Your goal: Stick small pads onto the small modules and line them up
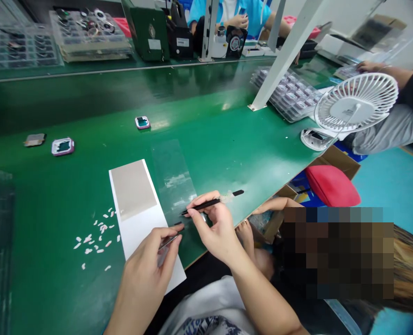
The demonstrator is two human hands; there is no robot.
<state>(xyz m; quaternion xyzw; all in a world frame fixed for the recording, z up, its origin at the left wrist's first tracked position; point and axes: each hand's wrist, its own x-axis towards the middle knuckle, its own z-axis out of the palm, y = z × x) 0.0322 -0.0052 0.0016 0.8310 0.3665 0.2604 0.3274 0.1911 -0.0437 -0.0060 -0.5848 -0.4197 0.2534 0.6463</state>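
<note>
My right hand (217, 228) grips a pair of black tweezers (206, 204), tips pointing left towards my other hand. Thumb and forefinger of my left hand (148, 258) pinch a small, thin, dark piece (168, 241) with a shiny edge; its kind is too small to make out. Below both hands lies a long white sheet (141, 232) with a grey-beige upper section. Beside it a clear plastic strip (173, 170) rests on the green table. Small whitish slips (103, 228) are scattered left of the sheet.
Two small pink-rimmed square cases (63, 146) and a flat grey part (35, 140) lie farther back. A white fan (355, 104), stacked clear trays (290, 95) and a white post (283, 60) stand at right. Another person (332, 260) is close on my right.
</note>
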